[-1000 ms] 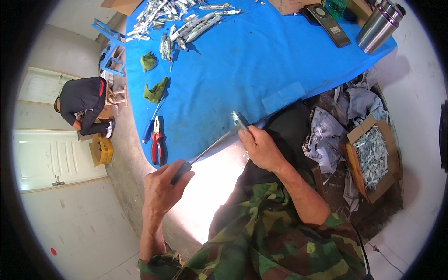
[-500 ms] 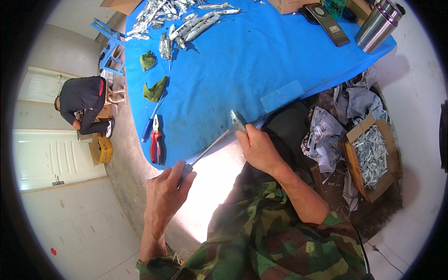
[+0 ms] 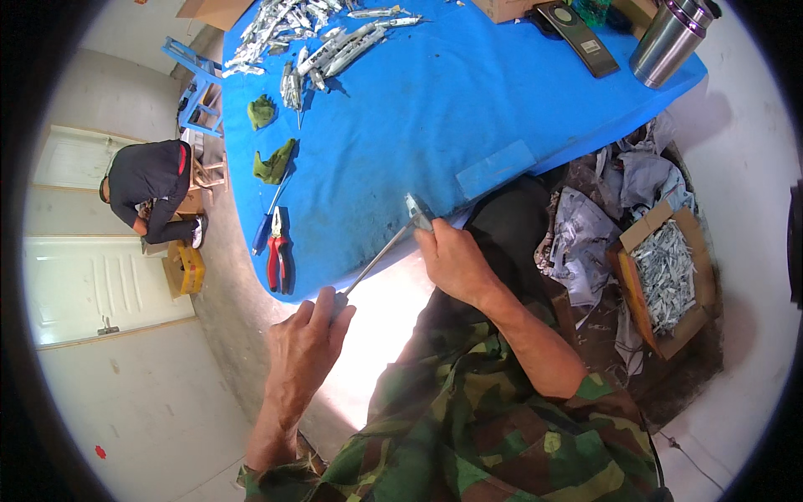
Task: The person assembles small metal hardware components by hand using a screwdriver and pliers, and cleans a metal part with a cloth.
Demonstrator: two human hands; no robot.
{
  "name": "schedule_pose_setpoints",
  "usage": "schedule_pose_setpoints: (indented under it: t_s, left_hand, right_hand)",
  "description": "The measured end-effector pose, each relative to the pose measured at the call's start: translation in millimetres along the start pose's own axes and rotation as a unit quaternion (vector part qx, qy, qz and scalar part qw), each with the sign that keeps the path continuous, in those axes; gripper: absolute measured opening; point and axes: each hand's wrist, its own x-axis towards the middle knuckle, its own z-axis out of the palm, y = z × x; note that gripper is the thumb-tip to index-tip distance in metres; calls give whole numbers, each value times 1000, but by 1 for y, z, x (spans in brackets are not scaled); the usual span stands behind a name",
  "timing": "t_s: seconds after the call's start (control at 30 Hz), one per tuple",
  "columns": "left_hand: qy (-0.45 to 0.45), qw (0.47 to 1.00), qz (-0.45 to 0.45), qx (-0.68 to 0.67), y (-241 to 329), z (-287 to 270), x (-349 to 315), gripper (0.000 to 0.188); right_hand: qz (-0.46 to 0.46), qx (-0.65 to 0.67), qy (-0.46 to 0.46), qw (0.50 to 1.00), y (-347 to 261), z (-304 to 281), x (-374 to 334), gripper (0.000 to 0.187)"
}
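My left hand [image 3: 303, 347] is closed round the handle of a screwdriver [image 3: 376, 261] with a long thin shaft. The shaft slants up to the right, and its tip meets a small grey metal piece [image 3: 418, 211] at the table's near edge. Pinched in my right hand [image 3: 460, 263] is that piece; my fingers cover its lower end. Red-handled pliers [image 3: 278, 253] lie to the left on the blue cloth, beside another screwdriver with a blue handle [image 3: 263, 234]. Two crumpled green cloth scraps, one nearer [image 3: 273, 163] and one farther [image 3: 261, 111], rest beyond them.
A heap of silvery metal pieces [image 3: 288, 25] covers the far left of the blue-covered table [image 3: 376, 125]. At far right stand a steel flask [image 3: 672, 42] and a dark flat device [image 3: 577, 38]. Right of my legs, an open carton [image 3: 665, 276] holds similar pieces. A person [image 3: 150, 184] bends over at left.
The screwdriver's tip has moved up and right onto the metal piece, as my left hand shifted slightly right. My right hand has moved a little left. The view has shifted slightly.
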Motion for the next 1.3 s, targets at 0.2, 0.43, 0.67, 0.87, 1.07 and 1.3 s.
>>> schedule_pose_setpoints:
  t_s: [0.2,0.43,0.67,0.87,1.07,1.3]
  left_hand:
    - [-26,986,-57,-155,-5,5,2,23]
    - [-52,967,-95,-229,-11,4,3,24]
    - [11,999,-16,49,8,-7,-3,36]
    - [19,988,3,-155,-9,8,-13,46]
    - [-142,765,-225,-587,-32,18,-12,51]
    - [-146,808,-210,-531,-27,8,-12,45]
  right_hand:
    - [-2,-44,-3,999,-3,-1,1,33]
    - [-14,-102,22,994,-3,2,-2,35]
    - [-6,-117,31,993,-3,3,-3,35]
    - [-3,-108,31,994,-7,2,-5,35]
    - [-14,-39,32,999,6,4,-1,37]
    - [-3,71,-5,997,6,-4,2,36]
